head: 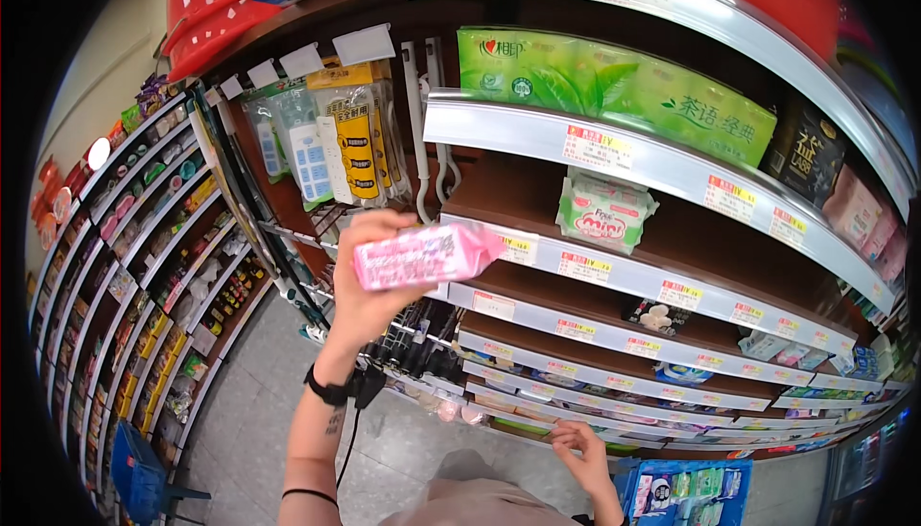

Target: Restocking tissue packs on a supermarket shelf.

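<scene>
My left hand (363,310) is raised in front of the shelving and closed around a pink soft plastic packet (424,258) with white printed writing. The packet lies sideways in my grasp, its right end overlapping the front edge of a brown shelf (504,198). On that shelf, to the right, sits a white, green and pink packet of pads (606,213). Low down near my body, my right hand (584,454) holds nothing, its fingers loosely bent and apart. Below and right of it is a blue crate (737,493) holding several small packets.
Green tissue packs (611,87) fill part of the shelf above. Power strips in packaging (352,144) hang to the left on hooks. A metal price rail (504,123) juts forward. A blue stool (137,468) stands by the left shelving on the tiled floor (245,411).
</scene>
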Tool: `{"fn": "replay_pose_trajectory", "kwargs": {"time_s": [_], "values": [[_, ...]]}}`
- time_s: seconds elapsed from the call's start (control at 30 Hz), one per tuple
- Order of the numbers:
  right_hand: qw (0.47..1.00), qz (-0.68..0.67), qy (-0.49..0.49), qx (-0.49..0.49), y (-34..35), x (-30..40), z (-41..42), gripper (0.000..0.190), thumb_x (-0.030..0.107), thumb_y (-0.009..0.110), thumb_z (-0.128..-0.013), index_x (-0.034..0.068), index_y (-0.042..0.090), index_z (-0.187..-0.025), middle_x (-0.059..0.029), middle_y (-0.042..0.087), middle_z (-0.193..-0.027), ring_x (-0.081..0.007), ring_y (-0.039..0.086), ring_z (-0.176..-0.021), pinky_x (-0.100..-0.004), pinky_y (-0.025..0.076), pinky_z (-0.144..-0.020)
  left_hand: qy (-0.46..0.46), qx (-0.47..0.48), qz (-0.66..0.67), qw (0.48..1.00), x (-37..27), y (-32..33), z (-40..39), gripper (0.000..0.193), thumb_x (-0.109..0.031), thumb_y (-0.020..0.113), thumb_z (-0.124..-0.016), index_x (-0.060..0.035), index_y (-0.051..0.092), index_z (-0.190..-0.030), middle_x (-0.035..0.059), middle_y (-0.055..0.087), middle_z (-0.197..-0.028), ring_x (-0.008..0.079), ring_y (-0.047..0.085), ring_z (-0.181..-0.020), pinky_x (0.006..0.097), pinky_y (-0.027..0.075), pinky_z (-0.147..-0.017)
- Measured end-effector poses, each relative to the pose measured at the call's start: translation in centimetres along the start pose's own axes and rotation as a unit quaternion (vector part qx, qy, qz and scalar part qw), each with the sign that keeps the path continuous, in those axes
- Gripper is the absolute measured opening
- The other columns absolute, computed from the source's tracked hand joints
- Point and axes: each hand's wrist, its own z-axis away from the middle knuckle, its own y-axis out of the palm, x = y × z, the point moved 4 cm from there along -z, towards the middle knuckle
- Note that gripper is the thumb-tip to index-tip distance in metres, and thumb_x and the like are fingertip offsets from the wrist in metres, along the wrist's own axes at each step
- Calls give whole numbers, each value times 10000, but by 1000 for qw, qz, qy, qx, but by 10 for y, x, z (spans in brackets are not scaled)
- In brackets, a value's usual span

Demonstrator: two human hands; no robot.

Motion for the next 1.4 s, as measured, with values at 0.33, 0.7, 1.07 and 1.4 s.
{"fn": "replay_pose_trajectory", "kwargs": {"time_s": [0.33,0.7,1.07,1.4], "values": [[980,-60,50,-185,-22,-33,13,298,6,647,-905,-33,582,-1193,-125,693,-1044,-168,668,-916,-300,530,-848,-93,80,-11,992,65,39,-83,685,12,859,-678,-20,500,-1260,117,592,-1222,218,578,-1154,343,467,-994],[968,-53,56,-237,8,-32,4,241,12,623,-924,-37,601,-1159,-95,694,-1016,-169,666,-889,-286,511,-829,-167,175,111,964,99,60,-105,642,-209,835,-797,83,509,-1267,153,647,-1144,164,632,-1012,318,535,-872],[960,-32,49,-275,20,-33,23,258,-29,616,-899,-26,608,-1157,-100,687,-1022,-145,661,-883,-271,518,-813,-134,249,120,952,96,57,-97,910,-264,854,-775,71,311,-1424,208,517,-1338,251,545,-1222,384,451,-1033],[942,61,87,-319,56,-42,65,268,53,659,-901,15,623,-1164,-63,695,-998,-110,650,-842,-263,523,-751,45,60,-19,997,71,32,-48,562,-105,735,-821,-18,450,-1298,193,487,-1289,304,466,-1262,430,409,-1039]]}}
